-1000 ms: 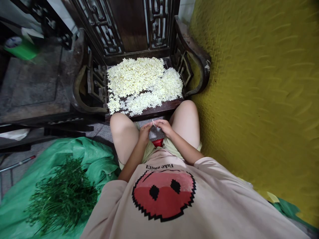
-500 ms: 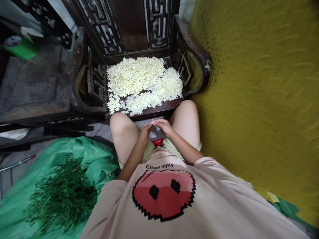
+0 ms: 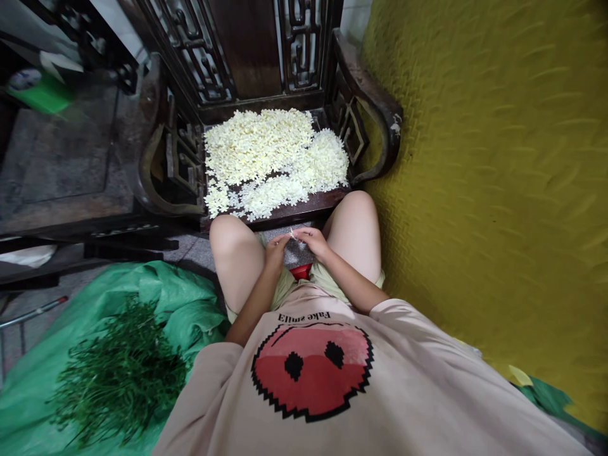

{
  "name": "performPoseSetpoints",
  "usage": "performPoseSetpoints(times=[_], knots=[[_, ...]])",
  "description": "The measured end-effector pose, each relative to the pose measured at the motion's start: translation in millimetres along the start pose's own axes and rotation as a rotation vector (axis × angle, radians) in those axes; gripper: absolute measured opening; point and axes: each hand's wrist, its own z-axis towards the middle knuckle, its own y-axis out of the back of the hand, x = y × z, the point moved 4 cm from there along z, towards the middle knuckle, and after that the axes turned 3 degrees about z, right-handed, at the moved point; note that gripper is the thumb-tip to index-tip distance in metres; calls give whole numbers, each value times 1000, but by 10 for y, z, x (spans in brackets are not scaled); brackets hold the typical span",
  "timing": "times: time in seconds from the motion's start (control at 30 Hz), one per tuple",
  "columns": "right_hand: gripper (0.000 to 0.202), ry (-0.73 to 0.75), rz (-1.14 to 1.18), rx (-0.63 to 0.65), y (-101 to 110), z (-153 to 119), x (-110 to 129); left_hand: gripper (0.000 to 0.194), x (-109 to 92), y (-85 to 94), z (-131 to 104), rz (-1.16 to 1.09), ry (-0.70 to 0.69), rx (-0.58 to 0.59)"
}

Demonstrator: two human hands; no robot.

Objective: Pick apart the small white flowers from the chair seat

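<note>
Between my knees, my left hand point(image 3: 275, 249) and my right hand point(image 3: 312, 239) meet fingertip to fingertip. A small white flower point(image 3: 292, 234) is pinched between them, with thin pale petals showing at the fingertips. Its lower part is hidden by my fingers. Just beyond my hands, many loose cream-white flowers point(image 3: 259, 145) lie spread in a thick layer over the seat of a dark wooden armchair point(image 3: 316, 204). A whiter heap of them point(image 3: 325, 161) sits at the seat's right and front.
At my lower left, green stems point(image 3: 126, 373) are piled on a green plastic sheet point(image 3: 166, 285). A dark wooden table point(image 3: 61, 152) with a green box point(image 3: 40, 92) stands at the left. A yellow textured surface point(image 3: 489, 158) rises close on the right. Something red point(image 3: 301, 272) shows below my hands.
My fingers have shifted very slightly around the small flower, and its petals show at a slightly different angle. Everything else stays in place.
</note>
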Motion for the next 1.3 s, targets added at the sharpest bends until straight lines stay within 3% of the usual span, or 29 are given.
performPoseSetpoints(times=[0.1, 0.3, 0.53, 0.87, 1.0, 1.17, 1.3], knots=[[24, 43, -44, -19, 16, 14, -11, 20, 4, 31, 0, 116, -72, -86], [29, 73, -46, 14, -16, 30, -53, 14, -24, 39, -23, 204, -123, -133], [34, 44, -49, 35, -47, 15, -28, 13, -54, 10, -28, 228, -160, -80], [24, 193, -262, 24, -48, -24, 107, 14, -69, -2, -24, 192, -130, -72], [24, 68, -120, -58, 22, 33, -4, 15, -68, 10, -24, 211, -118, -120], [23, -162, 136, -307, 229, 119, -136, 21, -11, 129, 51, 79, -99, -243], [14, -243, 197, -258, 203, 116, -141, 24, 7, 146, 79, 58, -113, -265]])
